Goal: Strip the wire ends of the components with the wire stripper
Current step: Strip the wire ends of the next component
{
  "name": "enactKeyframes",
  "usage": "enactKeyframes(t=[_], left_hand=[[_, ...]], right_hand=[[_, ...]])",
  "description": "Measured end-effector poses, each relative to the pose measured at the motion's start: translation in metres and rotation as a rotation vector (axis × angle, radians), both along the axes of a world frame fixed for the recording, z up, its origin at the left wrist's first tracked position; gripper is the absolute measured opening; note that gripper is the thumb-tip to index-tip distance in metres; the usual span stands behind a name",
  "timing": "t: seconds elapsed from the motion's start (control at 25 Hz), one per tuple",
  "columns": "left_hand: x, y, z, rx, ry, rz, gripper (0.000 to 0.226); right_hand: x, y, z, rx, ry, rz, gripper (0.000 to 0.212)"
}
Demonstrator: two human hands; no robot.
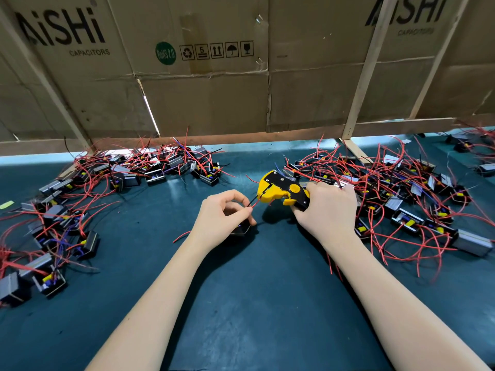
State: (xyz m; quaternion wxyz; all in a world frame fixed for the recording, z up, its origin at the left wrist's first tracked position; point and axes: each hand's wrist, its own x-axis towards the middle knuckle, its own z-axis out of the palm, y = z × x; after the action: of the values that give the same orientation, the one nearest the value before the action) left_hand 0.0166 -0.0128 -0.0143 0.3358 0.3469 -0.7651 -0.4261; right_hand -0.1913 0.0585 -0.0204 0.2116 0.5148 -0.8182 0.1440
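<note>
Left hand [223,215] pinches red wire [255,203] toward right-held wire stripper [281,190] (head pointing left).

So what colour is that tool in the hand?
Yellow and black: the wire stripper in the right hand, head view.

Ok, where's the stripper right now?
Head view, centre-right: the stripper is in the right hand, above the mat, its head meeting the red wire pinched by the left hand.

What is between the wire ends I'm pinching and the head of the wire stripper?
Nothing visible. The left hand pinches the red and black wire ends, which run straight up to the wire stripper head, held by the right hand.
</note>
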Motion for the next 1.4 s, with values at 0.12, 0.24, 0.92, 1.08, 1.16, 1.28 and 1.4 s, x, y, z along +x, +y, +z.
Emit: enactKeyframes(t=[0.12, 0.24, 0.92, 1.08, 1.16, 1.28, 1.4], left_hand=[[0.000, 0.001, 0.001, -0.012, -0.008, -0.006, 0.008], [0.001, 0.000, 0.001, -0.014, 0.002, -0.006, 0.009], [0.007, -0.020, -0.002, -0.513, 0.020, 0.204, 0.054], [0.022, -0.044, -0.006, -0.510, -0.118, 0.437, 0.054], [0.022, -0.053, -0.014, -0.512, -0.286, 0.378, 0.053], [0.019, -0.063, -0.026, -0.457, -0.515, 0.323, 0.050], [0.023, -0.068, -0.026, -0.430, -0.546, 0.349, 0.055]], right_hand=[[0.000, -0.001, 0.001, 0.029, -0.030, -0.016, 0.038], [-0.001, 0.000, -0.001, 0.018, -0.005, -0.022, 0.035], [-0.009, 0.011, 0.016, -0.544, -0.332, 0.066, 0.031], [0.005, 0.012, 0.021, -0.504, -0.355, 0.394, 0.028], [0.013, 0.011, 0.017, -0.340, -0.274, 0.501, 0.029], [0.023, 0.009, 0.008, -0.102, -0.151, 0.567, 0.039], [0.025, 0.005, 0.002, -0.015, -0.101, 0.542, 0.042]])
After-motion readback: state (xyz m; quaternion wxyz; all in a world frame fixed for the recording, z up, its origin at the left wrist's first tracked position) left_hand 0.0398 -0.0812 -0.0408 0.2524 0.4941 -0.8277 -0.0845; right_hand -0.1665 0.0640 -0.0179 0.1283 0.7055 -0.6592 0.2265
